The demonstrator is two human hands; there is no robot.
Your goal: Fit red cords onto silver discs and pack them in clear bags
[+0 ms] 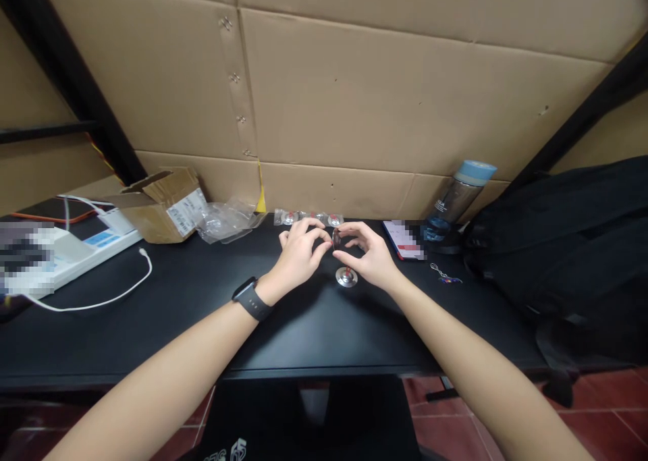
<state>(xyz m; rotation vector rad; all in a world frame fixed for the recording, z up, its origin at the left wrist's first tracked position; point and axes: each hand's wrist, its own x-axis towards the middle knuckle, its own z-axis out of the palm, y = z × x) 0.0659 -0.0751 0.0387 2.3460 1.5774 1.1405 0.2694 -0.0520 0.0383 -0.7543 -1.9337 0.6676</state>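
My right hand [368, 253] holds a small round dark disc [337, 239] on edge between thumb and fingers. From the other side, my left hand [302, 248], with a black watch on its wrist, has thumb and forefinger closed together at the disc's left edge. Just below the hands, a shiny round metal piece [347, 277] with a red mark in its centre lies on the black table [192, 326]. Behind my left hand is a row of similar round metal pieces in clear wrapping [334, 221], partly hidden by the fingers.
An open cardboard box [175, 208], crumpled clear plastic [227, 221], a power strip [104, 245] and a white cable [101, 307] are at left. To the right are a phone [403, 239], a keychain [448, 277], a bottle [458, 194] and a black backpack [561, 245].
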